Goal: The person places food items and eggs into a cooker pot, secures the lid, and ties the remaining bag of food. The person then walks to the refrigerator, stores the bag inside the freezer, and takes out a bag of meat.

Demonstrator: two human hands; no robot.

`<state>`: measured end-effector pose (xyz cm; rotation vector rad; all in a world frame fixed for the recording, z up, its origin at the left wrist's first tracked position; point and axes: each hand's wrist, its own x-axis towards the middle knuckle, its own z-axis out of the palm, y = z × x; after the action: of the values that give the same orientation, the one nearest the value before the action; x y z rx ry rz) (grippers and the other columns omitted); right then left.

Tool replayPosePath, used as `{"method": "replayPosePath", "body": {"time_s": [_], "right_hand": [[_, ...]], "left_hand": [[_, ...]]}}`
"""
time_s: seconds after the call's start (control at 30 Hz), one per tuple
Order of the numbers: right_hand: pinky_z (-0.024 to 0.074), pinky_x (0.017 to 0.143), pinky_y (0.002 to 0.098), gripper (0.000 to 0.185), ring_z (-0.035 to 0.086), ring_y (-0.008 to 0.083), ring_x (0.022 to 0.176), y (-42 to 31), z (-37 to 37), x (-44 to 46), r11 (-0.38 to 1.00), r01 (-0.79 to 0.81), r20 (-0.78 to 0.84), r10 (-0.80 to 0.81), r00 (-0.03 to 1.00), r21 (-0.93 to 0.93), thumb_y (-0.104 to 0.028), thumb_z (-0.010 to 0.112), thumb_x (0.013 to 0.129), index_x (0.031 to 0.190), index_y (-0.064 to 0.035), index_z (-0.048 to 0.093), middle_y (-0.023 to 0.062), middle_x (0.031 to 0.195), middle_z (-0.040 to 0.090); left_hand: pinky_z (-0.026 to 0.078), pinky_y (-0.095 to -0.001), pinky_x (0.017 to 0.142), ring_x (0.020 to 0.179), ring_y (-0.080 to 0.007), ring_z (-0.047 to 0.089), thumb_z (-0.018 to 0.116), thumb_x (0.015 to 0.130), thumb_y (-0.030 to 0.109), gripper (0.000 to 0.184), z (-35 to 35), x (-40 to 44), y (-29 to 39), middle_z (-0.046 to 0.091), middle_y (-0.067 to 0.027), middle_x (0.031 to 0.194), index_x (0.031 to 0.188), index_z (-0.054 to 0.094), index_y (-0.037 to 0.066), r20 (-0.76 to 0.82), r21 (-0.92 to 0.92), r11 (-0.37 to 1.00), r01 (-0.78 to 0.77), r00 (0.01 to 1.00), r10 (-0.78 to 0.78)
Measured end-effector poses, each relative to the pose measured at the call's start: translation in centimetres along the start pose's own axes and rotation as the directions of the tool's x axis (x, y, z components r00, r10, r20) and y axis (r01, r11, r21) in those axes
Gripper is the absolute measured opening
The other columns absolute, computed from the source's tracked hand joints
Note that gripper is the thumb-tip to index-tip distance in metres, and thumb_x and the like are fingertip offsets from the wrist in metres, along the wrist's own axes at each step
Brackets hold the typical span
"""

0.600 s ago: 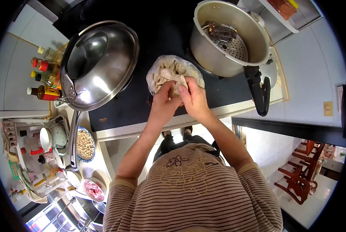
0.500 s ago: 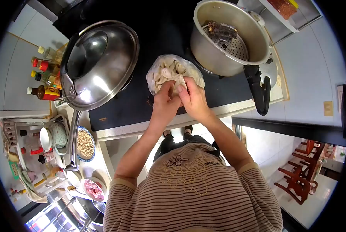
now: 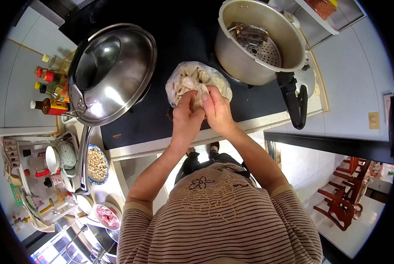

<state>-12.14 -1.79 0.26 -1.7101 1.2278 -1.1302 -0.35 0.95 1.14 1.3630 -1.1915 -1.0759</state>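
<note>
1. Your left hand (image 3: 186, 121) and right hand (image 3: 220, 115) meet at the near side of an open plastic bag (image 3: 172, 93). Both are closed in a pinch, grasping a pale, soft piece (image 3: 199, 96) between them. Your right thumb lies on top of it; your left fingers curl in from the other side, their undersides hidden.

2. The bag sits on the black cooktop (image 3: 157, 121), between the lidded wok (image 3: 128, 94) on your left and the deep pot (image 3: 232, 59) on your right. Pale, flat pieces (image 3: 192, 72) show in its mouth, just beyond your fingertips.

3. The step in hand looks like close fingerwork: you seem to be working the piece with both hands, perhaps opening or parting it. Whether it is loose or joined to something in the bag, you cannot tell from this view.

4. The next move calls for a light, even pinch. Support the piece from beneath with your left fingers and ease with your right thumb, since a hard pull could tear something so thin. Staying low over the bag's mouth would catch any bits that drop.

5. Mind the pot's black handle (image 3: 299, 108), which juts past the cooktop's near edge, to the right of your right forearm. Inside the pot, a dark piece (image 3: 251, 33) rests on a perforated rack (image 3: 274, 55), apart from your hands.
</note>
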Motion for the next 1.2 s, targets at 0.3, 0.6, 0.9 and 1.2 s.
{"method": "replayPosePath", "body": {"time_s": [0.3, 0.6, 0.9, 1.2], "right_hand": [[0.0492, 0.063, 0.0439, 0.028, 0.063, 0.0392, 0.070, 0.1, 0.3, 0.3, 0.996, -0.040, 0.031, 0.037, 0.999, 0.077, -0.026, 0.045, 0.096, 0.106, -0.0011, 0.051, 0.0215, 0.076, 0.062], [0.0489, 0.067, 0.0420, 0.027, 0.063, 0.0397, 0.076, 1.0, 0.3, 0.4, 0.998, 0.019, -0.008, -0.019, 1.000, 0.063, -0.025, 0.045, 0.096, 0.106, -0.0007, 0.053, 0.0222, 0.081, 0.062], [0.0468, 0.074, 0.0330, 0.036, 0.060, 0.0231, 0.082, 1.4, -0.6, 0.6, 0.951, -0.183, 0.123, 0.156, 0.980, 0.251, -0.033, 0.044, 0.097, 0.108, -0.0001, 0.055, 0.0146, 0.091, 0.063], [0.0457, 0.050, 0.0193, 0.046, 0.058, 0.0096, 0.068, -2.2, -2.8, 0.6, 0.618, -0.526, 0.359, 0.384, 0.851, 0.585, -0.026, 0.058, 0.091, 0.124, 0.0030, 0.046, 0.0067, 0.088, 0.058]], "left_hand": [[0.052, -0.0247, 0.063, 0.069, -0.0145, 0.064, 0.053, 0.075, -0.002, 0.045, -0.3, 0.2, 0.0, 0.064, -0.0134, 0.084, 0.119, 0.050, -0.009, 0.003, -0.142, 0.986, 0.083, 0.997, -0.083], [0.057, -0.0284, 0.074, 0.090, -0.0135, 0.057, 0.046, 0.077, -0.008, 0.042, -0.2, 0.1, 0.1, 0.055, -0.0095, 0.103, 0.119, 0.048, -0.007, 0.106, -0.257, 0.944, 0.208, 0.977, -0.186], [0.055, -0.0282, 0.073, 0.088, -0.0191, 0.059, 0.053, 0.072, -0.009, 0.039, -1.0, 0.9, -0.9, 0.056, -0.0113, 0.105, 0.110, 0.056, -0.002, 0.047, 0.064, 0.998, 0.010, 0.999, -0.013], [0.039, -0.0380, 0.102, 0.128, -0.0330, 0.041, 0.053, 0.070, -0.016, 0.036, -0.9, 1.2, -0.8, 0.048, -0.0159, 0.128, 0.100, 0.062, 0.003, 0.090, 0.385, 0.595, -0.705, 0.670, 0.737]]}}
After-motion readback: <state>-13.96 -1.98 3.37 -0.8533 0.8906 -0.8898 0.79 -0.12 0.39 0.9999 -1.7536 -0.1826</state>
